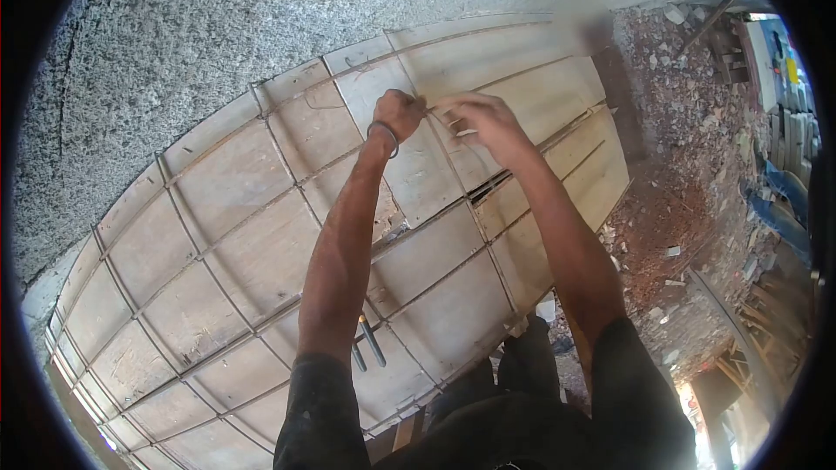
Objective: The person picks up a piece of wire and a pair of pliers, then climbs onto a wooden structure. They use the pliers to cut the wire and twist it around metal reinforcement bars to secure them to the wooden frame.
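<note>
A grid of thin metal rods (296, 183) lies over pale boards (444, 283). My left hand (400, 115), with a dark band at the wrist, is closed near a rod crossing in the upper middle; what its fingers hold is too small to make out. Just to its right, my right hand (484, 124) has its fingers bent and apart, over the boards, with no object visible in it. A pliers-like tool with dark handles (372, 345) rests on the boards below my left forearm.
A rough grey wall (218, 35) runs along the top and left. Rubble and reddish soil (675, 200) lie to the right, far below the boards' edge. Blue cloth (784, 209) and stacked pieces stand at the far right. A narrow dark gap (489, 185) shows between boards.
</note>
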Demonstrator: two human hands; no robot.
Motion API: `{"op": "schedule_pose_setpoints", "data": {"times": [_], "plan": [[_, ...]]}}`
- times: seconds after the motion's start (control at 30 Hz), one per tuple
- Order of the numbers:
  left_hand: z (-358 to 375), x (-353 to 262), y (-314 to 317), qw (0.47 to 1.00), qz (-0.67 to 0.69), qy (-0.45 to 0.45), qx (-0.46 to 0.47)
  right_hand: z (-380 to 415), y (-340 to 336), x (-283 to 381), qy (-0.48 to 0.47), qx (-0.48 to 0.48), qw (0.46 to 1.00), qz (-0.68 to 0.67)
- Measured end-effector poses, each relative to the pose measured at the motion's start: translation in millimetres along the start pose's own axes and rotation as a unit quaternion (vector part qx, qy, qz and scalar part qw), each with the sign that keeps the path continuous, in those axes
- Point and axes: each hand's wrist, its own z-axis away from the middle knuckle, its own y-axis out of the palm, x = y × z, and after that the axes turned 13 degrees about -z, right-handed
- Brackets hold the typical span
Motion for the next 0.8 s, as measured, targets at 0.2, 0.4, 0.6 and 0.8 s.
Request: {"op": "schedule_pose_setpoints", "data": {"times": [0.2,0.4,0.6,0.8], "plan": [[0,-3,-7,1.0,-0.01,0.022,0.016,-29,14,-28,0.001,-0.077,0.965,0.251],[9,-15,-16,0.998,-0.052,0.04,0.011,-37,28,-46,0.001,-0.159,0.985,0.059],[39,-2,-8,0.952,-0.199,0.156,-0.174,-46,4,-77,-0.095,-0.157,0.98,0.078],[87,11,43,0.894,-0.32,0.227,-0.216,-46,1,-48,-0.036,-0.123,0.983,0.131]]}}
